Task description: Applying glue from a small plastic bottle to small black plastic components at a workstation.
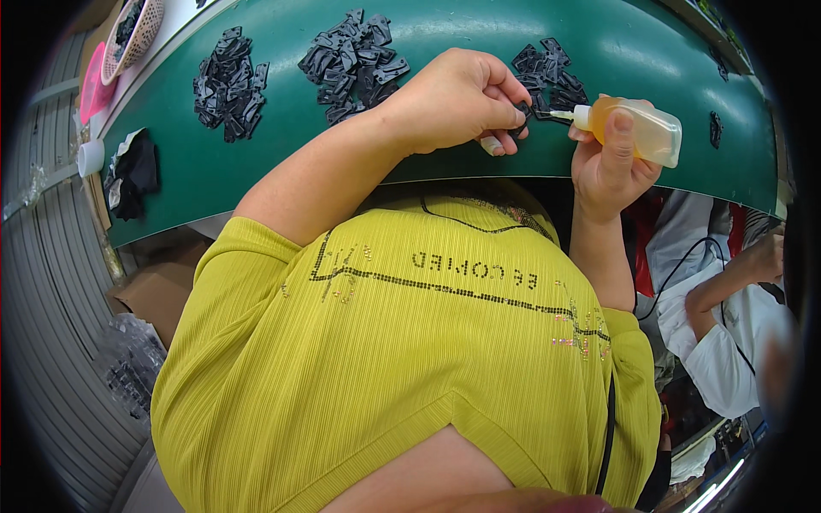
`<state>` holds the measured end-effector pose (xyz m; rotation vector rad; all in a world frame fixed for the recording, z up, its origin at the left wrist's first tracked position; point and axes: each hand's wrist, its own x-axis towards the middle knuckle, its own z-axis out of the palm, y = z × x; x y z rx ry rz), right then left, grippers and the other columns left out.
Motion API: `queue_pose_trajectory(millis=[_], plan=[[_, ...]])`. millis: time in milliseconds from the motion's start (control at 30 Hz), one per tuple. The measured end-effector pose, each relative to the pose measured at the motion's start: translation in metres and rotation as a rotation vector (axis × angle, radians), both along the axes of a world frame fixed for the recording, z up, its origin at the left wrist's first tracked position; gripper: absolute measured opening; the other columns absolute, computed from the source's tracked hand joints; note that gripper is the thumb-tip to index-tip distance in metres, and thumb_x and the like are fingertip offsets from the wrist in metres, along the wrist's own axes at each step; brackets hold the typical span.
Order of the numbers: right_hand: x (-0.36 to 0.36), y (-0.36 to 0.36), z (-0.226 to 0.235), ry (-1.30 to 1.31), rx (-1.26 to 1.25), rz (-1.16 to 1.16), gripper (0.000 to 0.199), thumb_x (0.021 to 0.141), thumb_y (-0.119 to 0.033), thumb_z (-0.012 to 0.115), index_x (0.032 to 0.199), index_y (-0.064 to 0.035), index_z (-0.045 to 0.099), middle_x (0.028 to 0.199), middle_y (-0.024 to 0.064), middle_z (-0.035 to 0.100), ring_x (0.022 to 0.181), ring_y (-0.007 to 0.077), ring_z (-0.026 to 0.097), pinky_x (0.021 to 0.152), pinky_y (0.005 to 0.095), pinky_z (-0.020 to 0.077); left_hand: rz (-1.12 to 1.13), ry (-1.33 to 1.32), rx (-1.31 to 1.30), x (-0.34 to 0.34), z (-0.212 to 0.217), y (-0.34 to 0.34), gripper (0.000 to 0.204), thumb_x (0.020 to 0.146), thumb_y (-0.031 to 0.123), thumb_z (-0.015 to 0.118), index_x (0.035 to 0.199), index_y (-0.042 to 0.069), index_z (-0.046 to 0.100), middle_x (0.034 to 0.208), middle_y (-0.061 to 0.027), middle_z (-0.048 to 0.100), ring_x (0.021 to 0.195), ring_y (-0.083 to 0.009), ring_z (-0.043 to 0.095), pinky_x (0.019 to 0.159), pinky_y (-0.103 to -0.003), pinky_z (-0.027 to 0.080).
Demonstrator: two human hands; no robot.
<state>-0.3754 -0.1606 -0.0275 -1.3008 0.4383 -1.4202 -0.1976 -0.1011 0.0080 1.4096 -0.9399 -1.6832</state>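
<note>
My left hand (466, 98) pinches a small black plastic part (520, 120) between thumb and fingers, just above the green table's near edge. Wrapped around a squeeze bottle (657, 132) of yellowish liquid is my right hand (609, 162). The bottle lies nearly on its side, its thin nozzle pointing left at the pinched part; whether the tip touches it I cannot tell. Behind my hands sits a pile of similar black parts (552, 73). Two more piles lie to the left: one near my left wrist (355, 64) and another farther left (229, 85).
A few black parts (716, 130) lie at the table's right. At the far left are a woven basket (141, 43), a pink lid-like piece (96, 85), a white cup-like piece (91, 158) and a dark cloth (134, 175). A person in white (718, 333) sits at my right.
</note>
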Motion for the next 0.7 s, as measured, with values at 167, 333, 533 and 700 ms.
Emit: queue_pose_trajectory(millis=[167, 333, 533, 700], plan=[[-0.0013, 0.0047, 0.0035, -0.049, 0.032, 0.108, 0.007, 0.085, -0.001, 0.060, 0.090, 0.0021, 0.057, 0.083, 0.0104, 0.058, 0.062, 0.0148, 0.057, 0.050, 0.0233, 0.0470, 0.027, 0.042, 0.020, 0.0006, -0.0018, -0.0014, 0.024, 0.084, 0.006, 0.059, 0.103, -0.007, 0.055, 0.087, -0.0159, 0.065, 0.068, -0.0170, 0.065, 0.062, -0.025, 0.053], [-0.0024, 0.0061, 0.0005, 0.038, -0.003, 0.135, 0.009, 0.084, -0.001, 0.063, 0.091, 0.0020, 0.058, 0.085, 0.0100, 0.057, 0.064, 0.0142, 0.058, 0.050, 0.0227, 0.0468, 0.023, 0.031, 0.017, 0.0008, -0.0026, -0.0003, 0.024, 0.084, 0.006, 0.059, 0.103, -0.007, 0.055, 0.087, -0.0159, 0.065, 0.068, -0.0173, 0.065, 0.062, -0.025, 0.053], [-0.0021, 0.0066, 0.0006, 0.049, 0.002, 0.136, 0.010, 0.083, -0.002, 0.064, 0.090, 0.0031, 0.060, 0.085, 0.0110, 0.058, 0.063, 0.0141, 0.059, 0.050, 0.0221, 0.0471, 0.025, 0.008, 0.017, -0.0001, -0.0043, -0.0011, 0.024, 0.084, 0.005, 0.059, 0.104, -0.007, 0.055, 0.086, -0.0154, 0.065, 0.067, -0.0175, 0.066, 0.062, -0.025, 0.053], [-0.0014, 0.0069, 0.0008, 0.081, -0.010, 0.131, 0.010, 0.082, -0.001, 0.065, 0.090, 0.0038, 0.061, 0.085, 0.0111, 0.059, 0.061, 0.0138, 0.059, 0.051, 0.0214, 0.0469, 0.033, 0.016, 0.021, -0.0002, -0.0033, -0.0007, 0.024, 0.084, 0.005, 0.059, 0.104, -0.007, 0.054, 0.086, -0.0156, 0.065, 0.067, -0.0172, 0.066, 0.061, -0.024, 0.053]])
